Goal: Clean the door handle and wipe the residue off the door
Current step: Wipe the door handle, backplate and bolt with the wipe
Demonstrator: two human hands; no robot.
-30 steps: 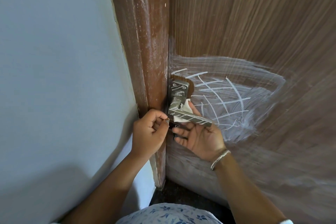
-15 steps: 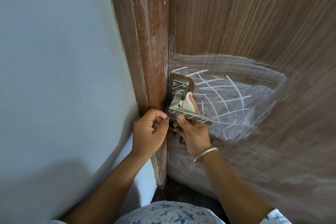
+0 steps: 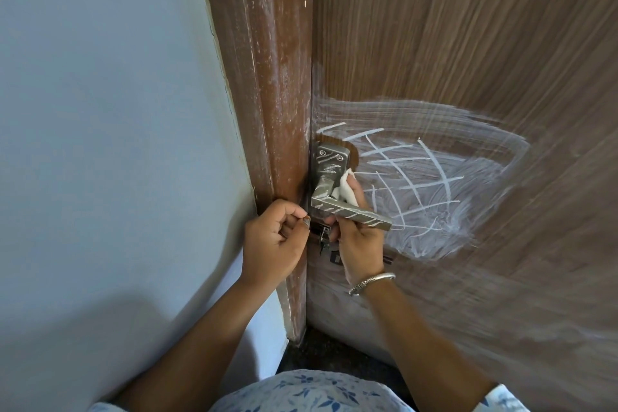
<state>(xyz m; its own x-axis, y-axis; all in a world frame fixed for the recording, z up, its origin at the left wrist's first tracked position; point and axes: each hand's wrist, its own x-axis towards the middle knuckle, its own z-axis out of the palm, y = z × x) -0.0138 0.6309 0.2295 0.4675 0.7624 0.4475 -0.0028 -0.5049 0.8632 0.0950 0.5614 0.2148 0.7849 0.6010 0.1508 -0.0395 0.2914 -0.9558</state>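
Note:
A metal lever door handle point(image 3: 351, 211) with white streaks sits on a brown wooden door point(image 3: 468, 43). White chalky residue point(image 3: 428, 184) in crossing lines and smears covers the door to the right of the handle. My right hand point(image 3: 359, 241) reaches up behind the lever and holds a white cloth point(image 3: 346, 191) against the handle's neck. My left hand point(image 3: 272, 237) is curled in a fist against the door's edge, just left of the handle; whether it holds anything is hidden.
A reddish-brown door frame point(image 3: 267, 94) runs up left of the door, beside a pale blue wall point(image 3: 100, 144). A key point(image 3: 322, 241) hangs from the lock below the handle. Dark floor point(image 3: 334, 358) shows at the bottom.
My right hand turned from palm-up under the lever to gripping upward behind it, and the cloth rose to the handle's neck. My left hand stayed put.

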